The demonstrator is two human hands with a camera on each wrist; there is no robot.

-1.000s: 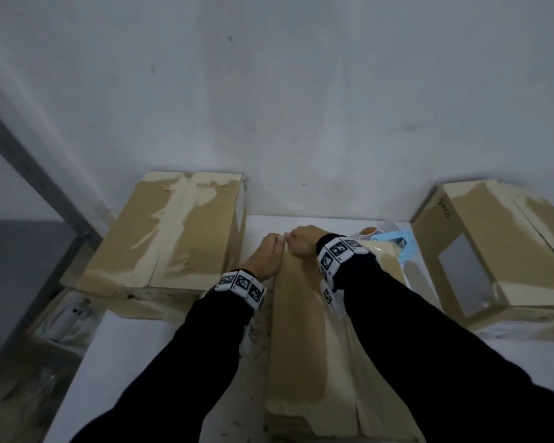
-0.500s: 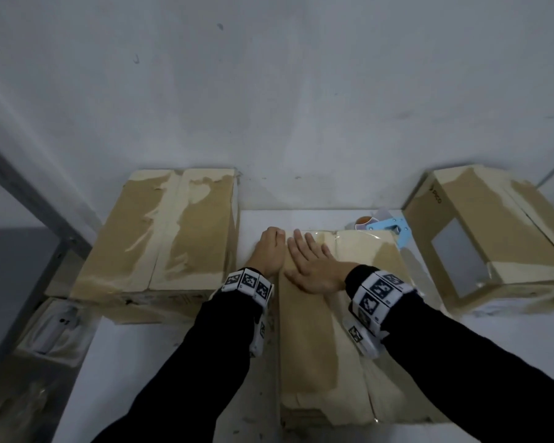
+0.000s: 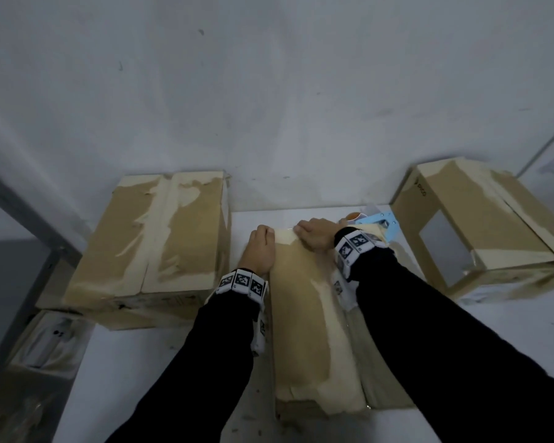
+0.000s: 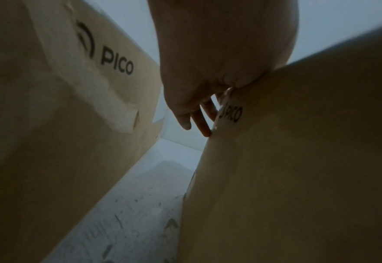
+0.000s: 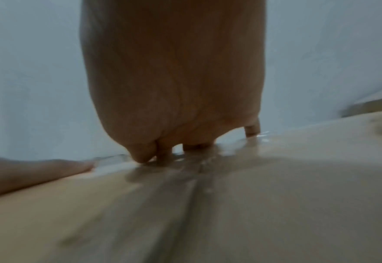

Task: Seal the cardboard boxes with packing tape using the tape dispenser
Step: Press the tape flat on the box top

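Note:
A long cardboard box (image 3: 301,314) lies lengthwise on the white table (image 3: 141,362) in front of me, with pale glossy tape (image 5: 196,178) along its top seam. At the box's far left corner my left hand (image 3: 259,247) has its fingers (image 4: 199,117) reaching straight down the end face beside a PICO logo. My right hand (image 3: 317,236) is at the far edge, fingertips (image 5: 192,146) pressing the tape there. Neither hand holds anything. The blue tape dispenser (image 3: 378,220) lies behind the right wrist, partly hidden.
A taped box (image 3: 154,235) stands close on the left and another (image 3: 480,225) on the right, both against the grey wall (image 3: 269,107). Left of the table, a grey frame post (image 3: 23,212) and an open carton (image 3: 45,340) sit lower down.
Half a second ago my right hand lay flat on the box top; it has slid forward to the far edge. The left hand stays at the far left corner.

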